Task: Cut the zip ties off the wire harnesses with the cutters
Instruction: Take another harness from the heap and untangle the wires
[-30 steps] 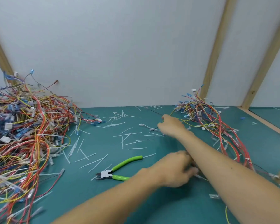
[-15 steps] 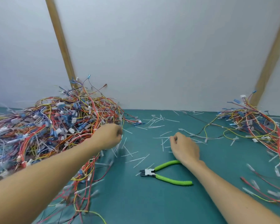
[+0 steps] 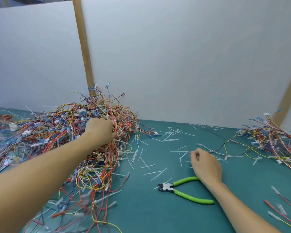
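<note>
The left hand (image 3: 99,130) is buried in the harness pile (image 3: 60,140) at nine o'clock, fingers curled into the wires. The right hand (image 3: 205,163), loosely curled and holding nothing, rests on the desk (image 3: 149,212). The cutters (image 3: 183,190) lie just beside its wrist toward seven o'clock, their long axis running nine to three, nearer the right hand.

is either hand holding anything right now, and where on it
The left hand grips a bunch of wires at the top of the big wire pile. The right hand holds nothing; the cutters lie on the table.

Head view, forward-down, close over bench (image 3: 158,216)
</note>
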Tool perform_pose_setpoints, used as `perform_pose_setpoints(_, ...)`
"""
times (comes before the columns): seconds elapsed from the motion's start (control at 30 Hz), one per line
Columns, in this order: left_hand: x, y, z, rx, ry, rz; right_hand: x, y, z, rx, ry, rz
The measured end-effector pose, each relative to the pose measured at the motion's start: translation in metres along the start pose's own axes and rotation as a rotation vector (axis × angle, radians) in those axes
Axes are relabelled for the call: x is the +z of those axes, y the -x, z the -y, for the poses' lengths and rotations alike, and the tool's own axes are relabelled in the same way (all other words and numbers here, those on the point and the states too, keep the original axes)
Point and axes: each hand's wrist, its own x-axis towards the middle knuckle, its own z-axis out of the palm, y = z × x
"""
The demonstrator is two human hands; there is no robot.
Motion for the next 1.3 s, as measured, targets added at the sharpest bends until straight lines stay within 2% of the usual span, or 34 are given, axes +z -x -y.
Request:
perform_pose_setpoints(0.2,0.006,-0.004,-0.004,-0.041,0.274,-0.047,-0.005,0.004,0.004,0.025,-0.036,-0.031)
perform_pose_setpoints(0.3,-0.007,-0.006,-0.005,-0.075,0.390,-0.191,-0.007,0.005,0.006,0.029,-0.074,-0.093)
perform_pose_setpoints(0.4,-0.023,-0.008,-0.008,-0.181,0.705,-0.421,-0.007,0.006,0.007,0.020,-0.128,-0.156)
perform_pose_setpoints(0.47,-0.031,-0.012,-0.012,-0.245,1.043,-0.463,-0.008,0.007,0.008,0.022,-0.174,-0.188)
perform_pose_setpoints(0.53,-0.033,-0.008,-0.018,-0.218,1.225,-0.454,-0.012,0.006,0.014,0.027,-0.241,-0.220)
perform_pose_setpoints(0.57,-0.031,-0.006,-0.021,-0.153,1.211,-0.408,-0.015,0.006,0.021,0.024,-0.282,-0.233)
perform_pose_setpoints(0.63,-0.024,-0.003,-0.023,-0.039,1.038,-0.197,-0.021,0.003,0.045,-0.006,-0.363,-0.200)
perform_pose_setpoints(0.73,-0.010,-0.001,-0.019,-0.005,0.923,0.227,-0.025,0.005,0.096,-0.098,-0.436,0.040)
perform_pose_setpoints(0.77,-0.006,0.000,-0.017,-0.027,0.907,0.275,-0.023,0.009,0.113,-0.129,-0.423,0.140)
perform_pose_setpoints(0.8,-0.005,0.002,-0.014,-0.055,0.865,0.248,-0.019,0.013,0.129,-0.160,-0.394,0.228)
perform_pose_setpoints(0.87,-0.003,0.003,-0.006,-0.099,0.729,0.079,-0.007,0.021,0.157,-0.213,-0.381,0.355)
perform_pose_setpoints(0.97,0.002,0.005,0.011,-0.159,0.760,-0.077,0.016,0.033,0.191,-0.233,-0.447,0.480)
perform_pose_setpoints(1.07,0.007,0.005,0.021,-0.187,0.821,-0.017,0.034,0.031,0.223,-0.162,-0.482,0.461)
perform_pose_setpoints(1.17,0.020,0.011,0.017,-0.059,0.732,0.122,0.051,0.016,0.244,-0.053,-0.458,0.443)
perform_pose_setpoints(1.3,0.038,0.011,0.010,-0.097,0.751,0.035,0.059,0.000,0.252,-0.056,-0.422,0.335)
